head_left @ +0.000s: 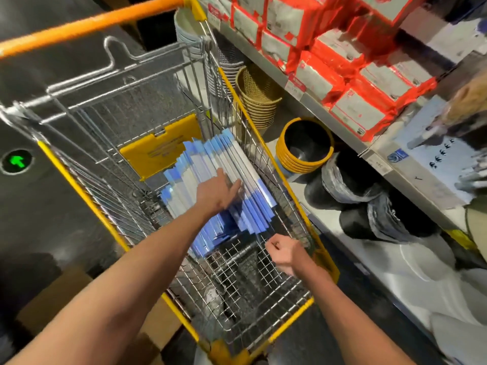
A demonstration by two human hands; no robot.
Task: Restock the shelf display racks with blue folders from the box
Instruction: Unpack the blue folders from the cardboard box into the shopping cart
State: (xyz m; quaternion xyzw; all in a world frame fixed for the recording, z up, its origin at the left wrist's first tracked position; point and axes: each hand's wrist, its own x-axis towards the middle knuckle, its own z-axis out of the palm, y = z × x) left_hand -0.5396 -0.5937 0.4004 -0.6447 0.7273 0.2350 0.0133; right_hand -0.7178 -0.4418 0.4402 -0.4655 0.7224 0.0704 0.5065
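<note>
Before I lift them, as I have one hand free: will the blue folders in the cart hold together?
Probably not: the folders look thin and glossy and are already fanned out, so they likely slide apart. They stand tilted in the cart with the left hand on them, so freed ones may topple.

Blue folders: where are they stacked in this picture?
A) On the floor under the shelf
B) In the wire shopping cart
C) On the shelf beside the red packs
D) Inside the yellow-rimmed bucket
B: the blue folders are stacked inside the wire shopping cart, and the left hand reaches in and touches them.
</note>
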